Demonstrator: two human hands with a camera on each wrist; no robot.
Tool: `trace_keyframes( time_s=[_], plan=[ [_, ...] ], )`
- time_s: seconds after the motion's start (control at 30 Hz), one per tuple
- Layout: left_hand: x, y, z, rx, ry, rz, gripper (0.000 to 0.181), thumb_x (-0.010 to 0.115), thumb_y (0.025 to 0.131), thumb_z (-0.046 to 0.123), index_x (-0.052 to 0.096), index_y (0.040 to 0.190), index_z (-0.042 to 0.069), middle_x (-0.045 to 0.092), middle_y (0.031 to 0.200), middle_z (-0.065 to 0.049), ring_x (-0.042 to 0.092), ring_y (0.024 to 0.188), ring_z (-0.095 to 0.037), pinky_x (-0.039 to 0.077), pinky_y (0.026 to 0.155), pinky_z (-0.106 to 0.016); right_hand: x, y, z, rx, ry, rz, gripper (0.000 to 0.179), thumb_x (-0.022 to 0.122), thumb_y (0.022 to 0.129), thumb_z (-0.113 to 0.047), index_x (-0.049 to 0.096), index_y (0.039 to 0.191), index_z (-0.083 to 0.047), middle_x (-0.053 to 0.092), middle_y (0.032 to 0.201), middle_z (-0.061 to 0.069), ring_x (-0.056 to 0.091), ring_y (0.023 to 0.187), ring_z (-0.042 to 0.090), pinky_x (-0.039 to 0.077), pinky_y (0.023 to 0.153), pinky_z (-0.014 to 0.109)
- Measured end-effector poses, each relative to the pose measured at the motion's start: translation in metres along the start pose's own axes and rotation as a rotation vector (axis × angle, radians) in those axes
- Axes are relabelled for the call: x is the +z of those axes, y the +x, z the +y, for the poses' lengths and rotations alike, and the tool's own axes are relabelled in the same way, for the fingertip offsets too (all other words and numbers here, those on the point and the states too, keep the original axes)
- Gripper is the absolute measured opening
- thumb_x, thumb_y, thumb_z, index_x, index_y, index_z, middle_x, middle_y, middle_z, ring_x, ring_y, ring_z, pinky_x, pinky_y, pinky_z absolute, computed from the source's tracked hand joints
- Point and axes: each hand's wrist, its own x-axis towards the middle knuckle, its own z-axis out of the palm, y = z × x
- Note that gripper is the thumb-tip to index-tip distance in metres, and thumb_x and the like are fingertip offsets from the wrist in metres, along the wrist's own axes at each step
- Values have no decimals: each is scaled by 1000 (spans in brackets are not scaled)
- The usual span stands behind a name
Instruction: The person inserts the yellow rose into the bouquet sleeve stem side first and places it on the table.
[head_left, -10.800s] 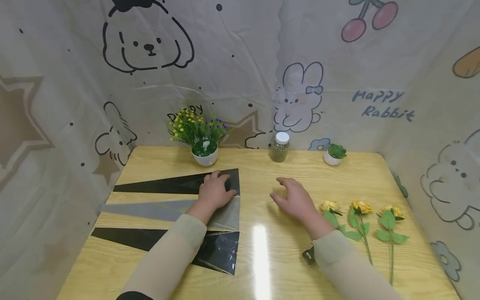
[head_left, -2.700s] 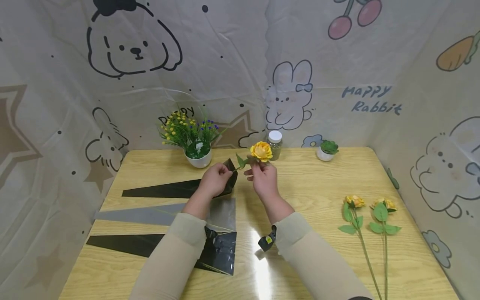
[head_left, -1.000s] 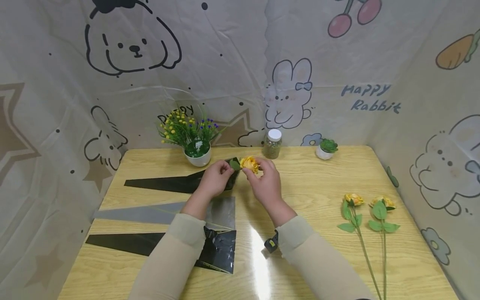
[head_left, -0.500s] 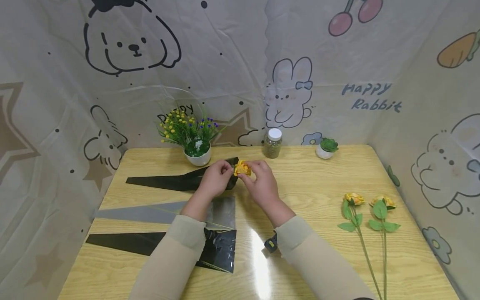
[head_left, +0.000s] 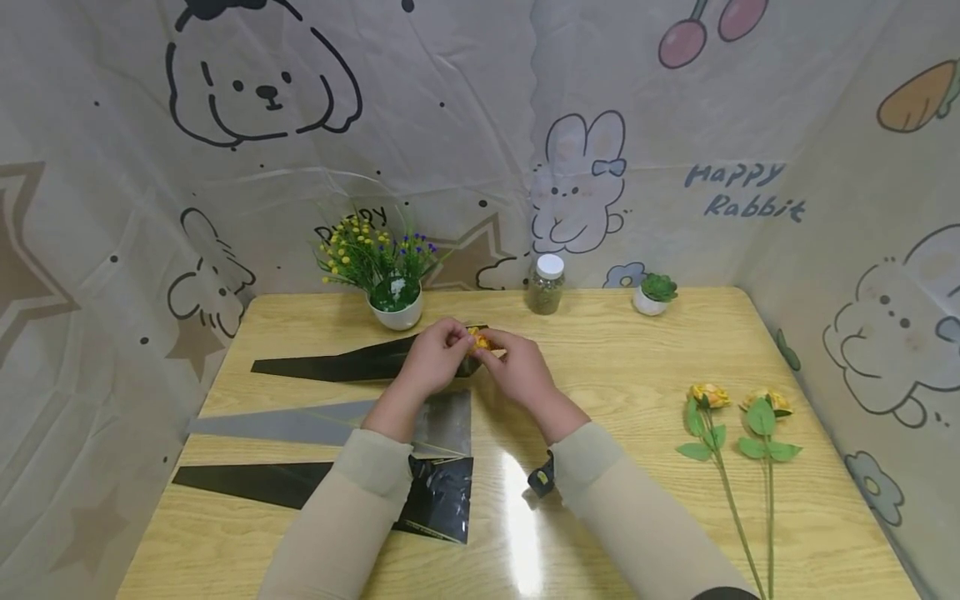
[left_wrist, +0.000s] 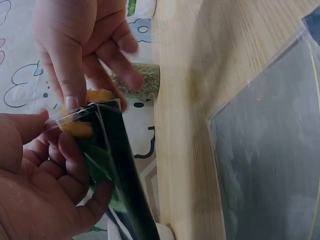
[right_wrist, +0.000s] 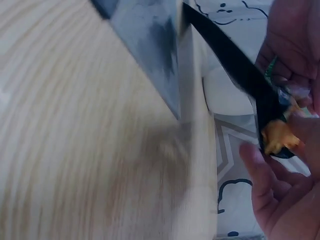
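My left hand (head_left: 435, 358) pinches the open mouth of a tapered black flower sleeve (head_left: 360, 360), whose clear film edge (left_wrist: 75, 116) shows between thumb and finger in the left wrist view. A yellow artificial rose (head_left: 480, 338) has its head at that mouth, with green leaves (left_wrist: 100, 160) inside the sleeve; its stem is hidden. My right hand (head_left: 521, 367) holds the rose head with thumb and forefinger. In the right wrist view the orange-yellow petals (right_wrist: 277, 137) sit at the wide end of the sleeve, partly covered by fingers.
A grey sleeve (head_left: 292, 421) and another black sleeve (head_left: 247, 483) lie flat nearer me. Two yellow roses (head_left: 707, 396) with long stems lie at right. Along the back stand a potted flower plant (head_left: 397, 308), a white-lidded jar (head_left: 546, 287) and a small succulent (head_left: 656, 293).
The rose has moved left from the right side of the table and gone down into the sleeve, head now at its mouth. The sleeve, flat at first, is now bulged and lifted at the wide end.
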Motion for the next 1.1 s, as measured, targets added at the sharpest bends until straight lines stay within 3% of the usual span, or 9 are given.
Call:
trace_keyframes(
  time_s=[0.2,0.3,0.37,0.43,0.57,0.7,0.87,1.0,1.1],
  plan=[
    [-2,1,-7,45,-19,-35,19,68,106,24,69,108,5,69,100,-10,61,87,-24,50,74,-36,3,5,6,97,156,-50,32,72,102,-15,71,132,-1,73,123,17,70,103,31,59,84,43],
    [-11,1,-14,77,16,-26,35,79,98,30,67,119,5,67,115,-11,62,103,-29,53,88,-45,3,5,6,114,198,-52,33,72,103,-14,70,132,0,72,121,17,67,106,31,57,87,45],
    [-18,0,-21,94,86,-12,58,89,88,32,63,133,7,63,132,-12,58,121,-34,48,100,-53,3,5,6,119,208,-52,34,72,103,-14,69,133,0,72,119,17,67,106,31,56,89,45],
    [-25,-1,-27,97,200,-16,86,97,78,32,53,149,11,52,150,-12,47,138,-37,37,112,-61,2,5,5,127,219,-47,35,73,102,-15,69,134,0,72,117,16,66,104,30,55,89,45],
    [-28,-1,-39,86,453,-97,119,103,69,25,34,165,18,32,169,-13,25,154,-43,15,115,-78,4,6,4,123,247,-23,34,73,102,-15,70,133,-1,71,111,15,64,91,26,54,81,39],
    [-24,3,-46,68,563,-128,104,96,75,10,40,162,16,44,163,-14,36,150,-43,15,115,-80,6,7,2,87,268,-46,35,74,102,-16,70,132,0,72,111,16,61,80,20,52,71,31],
    [-25,7,-46,66,542,-89,73,78,80,-7,57,147,10,62,144,-14,54,133,-40,33,110,-65,4,7,-1,52,268,-142,36,64,101,-4,67,137,4,72,118,18,62,83,22,51,71,31],
    [-28,8,-48,79,517,-87,67,75,79,-9,60,141,10,65,137,-14,58,127,-38,36,105,-60,1,6,1,43,161,-189,41,59,95,5,66,136,6,73,116,19,65,88,26,53,77,36],
    [-29,9,-48,86,491,-93,66,74,77,-10,61,139,9,66,135,-14,58,125,-37,35,105,-59,-2,7,2,14,48,-210,29,67,97,0,71,125,4,75,113,16,68,87,24,56,79,36]
  ],
)
